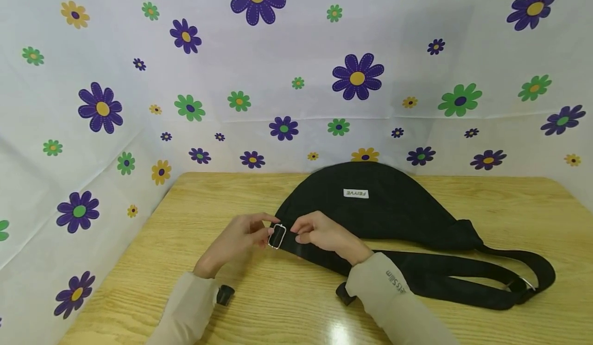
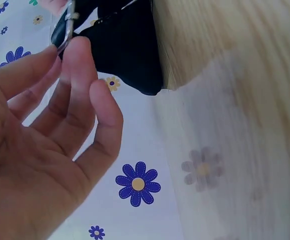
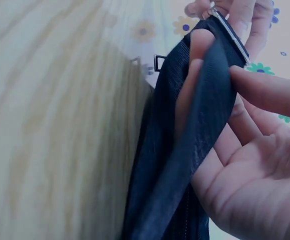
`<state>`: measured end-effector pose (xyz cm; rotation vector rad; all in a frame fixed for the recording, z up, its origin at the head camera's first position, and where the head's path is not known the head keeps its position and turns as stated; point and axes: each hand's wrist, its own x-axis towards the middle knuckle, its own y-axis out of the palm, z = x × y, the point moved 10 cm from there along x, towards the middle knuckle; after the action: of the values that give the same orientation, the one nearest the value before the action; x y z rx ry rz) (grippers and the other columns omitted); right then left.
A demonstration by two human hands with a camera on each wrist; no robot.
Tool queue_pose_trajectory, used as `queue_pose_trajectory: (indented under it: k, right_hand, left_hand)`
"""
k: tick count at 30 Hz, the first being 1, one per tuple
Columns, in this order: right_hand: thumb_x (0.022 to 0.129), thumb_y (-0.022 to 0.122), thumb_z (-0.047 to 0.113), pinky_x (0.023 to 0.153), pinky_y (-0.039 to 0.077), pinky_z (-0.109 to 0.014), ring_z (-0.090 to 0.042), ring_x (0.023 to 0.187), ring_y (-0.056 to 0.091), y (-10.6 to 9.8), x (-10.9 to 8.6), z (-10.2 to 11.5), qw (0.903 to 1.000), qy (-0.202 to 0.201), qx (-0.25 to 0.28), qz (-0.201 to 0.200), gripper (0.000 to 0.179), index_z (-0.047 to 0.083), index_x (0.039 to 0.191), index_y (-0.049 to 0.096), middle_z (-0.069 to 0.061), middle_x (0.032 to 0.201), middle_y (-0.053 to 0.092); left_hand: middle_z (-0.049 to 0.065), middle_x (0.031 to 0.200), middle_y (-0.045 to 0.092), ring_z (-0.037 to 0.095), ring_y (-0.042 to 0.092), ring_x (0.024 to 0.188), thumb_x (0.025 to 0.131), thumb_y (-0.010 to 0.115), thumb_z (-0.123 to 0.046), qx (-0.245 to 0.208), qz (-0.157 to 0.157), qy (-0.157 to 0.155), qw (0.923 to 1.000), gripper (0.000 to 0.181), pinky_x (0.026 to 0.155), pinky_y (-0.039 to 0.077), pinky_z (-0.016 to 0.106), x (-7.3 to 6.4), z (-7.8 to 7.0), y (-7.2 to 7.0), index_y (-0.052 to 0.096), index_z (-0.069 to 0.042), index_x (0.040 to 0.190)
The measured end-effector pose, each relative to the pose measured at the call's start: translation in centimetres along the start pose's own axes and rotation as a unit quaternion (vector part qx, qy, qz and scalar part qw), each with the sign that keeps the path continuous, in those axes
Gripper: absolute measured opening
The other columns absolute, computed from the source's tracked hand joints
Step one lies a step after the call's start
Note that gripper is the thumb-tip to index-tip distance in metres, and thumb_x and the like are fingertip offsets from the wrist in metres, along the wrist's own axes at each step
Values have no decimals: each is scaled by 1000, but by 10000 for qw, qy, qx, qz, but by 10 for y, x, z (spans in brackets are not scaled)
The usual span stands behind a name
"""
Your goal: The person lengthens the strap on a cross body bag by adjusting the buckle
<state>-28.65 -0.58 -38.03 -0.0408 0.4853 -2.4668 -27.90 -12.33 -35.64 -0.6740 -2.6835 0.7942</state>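
A black sling bag [image 1: 389,216] with a small white label [image 1: 355,193] lies on the table, its strap [image 1: 319,259] stretched along the near side. My left hand [image 1: 238,239] pinches the silver metal slider buckle [image 1: 284,236] at the strap's left end between thumb and fingertips. Just right of the buckle, my right hand [image 1: 326,234] holds the strap. In the right wrist view, fingers of that hand [image 3: 257,155] reach between two layers of the webbing [image 3: 185,150], and the thumb rests at the strap's edge near the buckle [image 3: 233,37].
The wooden table [image 1: 185,304] runs back to a white cloth [image 1: 296,36] with printed flowers. At the right, the strap loops round through a metal ring [image 1: 527,283]. A black band [image 1: 225,295] shows by the left sleeve, another dark piece [image 1: 344,294] by the right sleeve.
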Motion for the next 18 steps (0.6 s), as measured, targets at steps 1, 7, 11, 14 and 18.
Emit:
queue_pose_trajectory:
  k: [1, 7, 11, 14, 18]
  right_hand:
    - [85, 55, -4, 82, 46, -36, -18, 86, 58, -1, 0, 0, 10000, -3, 70, -19, 16, -2, 99, 63, -5, 88, 61]
    - [85, 56, -2, 82, 45, -33, -16, 83, 55, -6, 2, -4, 9986, 48, 522, -110, 15, -4, 99, 62, -4, 82, 59]
    - [85, 58, 1, 66, 41, -29, -15, 79, 51, -8, 3, -11, 9965, 289, 769, -157, 14, 0, 98, 63, -2, 79, 57]
    - [86, 59, 4, 58, 33, -28, -15, 75, 47, -7, 2, -14, 9950, 456, 881, -84, 14, 2, 99, 63, -3, 79, 58]
    - [86, 59, 6, 56, 31, -28, -16, 75, 46, -5, 1, -14, 9943, 486, 948, -11, 15, 3, 101, 63, -3, 81, 60]
  left_hand:
    - [9, 71, 62, 30, 59, 65, 91, 55, -5, 56, -60, 31, 10000, 25, 54, 49, 33, 0, -1, -1, 60, -2, 115]
    - [7, 104, 57, 23, 58, 86, 84, 66, -7, 332, -210, 384, 9985, 32, 63, 49, 29, 0, -7, -6, 61, -8, 116]
    - [12, 124, 49, 29, 54, 95, 79, 70, -1, -86, 128, 517, 9985, 48, 65, 52, 31, 0, -7, 1, 55, -7, 124]
    - [11, 129, 46, 29, 51, 97, 77, 70, 2, -236, 331, 482, 9980, 55, 63, 52, 30, -1, -7, 7, 51, -8, 128]
    - [7, 128, 48, 24, 52, 92, 77, 72, -2, -26, 313, 563, 9979, 57, 62, 52, 28, -2, -10, 8, 51, -11, 129]
